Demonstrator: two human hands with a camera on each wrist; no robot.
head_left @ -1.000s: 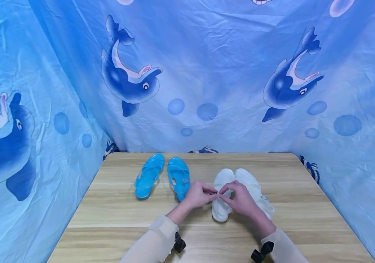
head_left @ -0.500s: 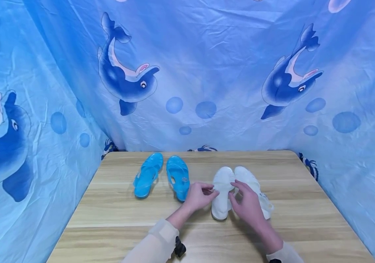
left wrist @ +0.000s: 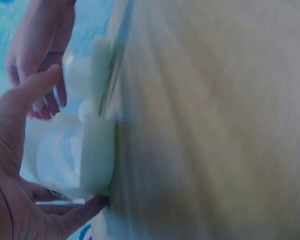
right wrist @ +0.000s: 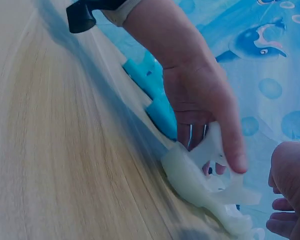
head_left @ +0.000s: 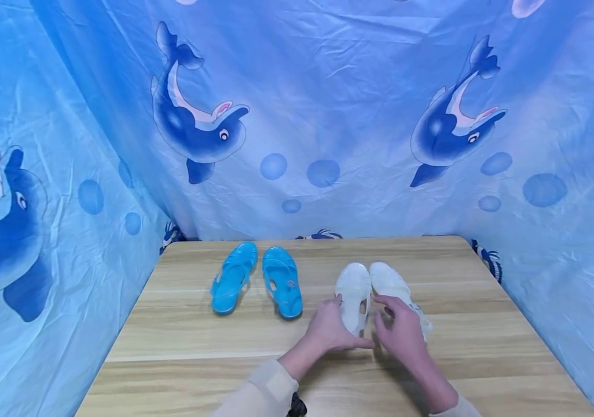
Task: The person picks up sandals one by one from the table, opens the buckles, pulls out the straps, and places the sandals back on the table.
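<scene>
A pair of white jelly sandals stands side by side on the table, toes pointing away. My left hand (head_left: 328, 330) is around the heel of the left white sandal (head_left: 353, 281). Its fingers lie along the outer side, and the thumb stretches straight across behind the heel. In the left wrist view the fingertips are right at the sole's edge (left wrist: 97, 155), while the thumb stays apart above. My right hand (head_left: 403, 333) hovers between the two sandals with loosely bent fingers and nothing in them. It partly covers the right white sandal (head_left: 388, 281).
Two blue jelly sandals, one (head_left: 233, 281) angled and another (head_left: 282, 281) beside it, stand to the left on the wooden table (head_left: 182, 341). A blue dolphin-print curtain (head_left: 297, 116) hangs behind and along both sides.
Both hands have left the left white sandal's strap area. My left hand has moved back toward its heel and spread its thumb; my right hand has drawn right and slightly nearer.
</scene>
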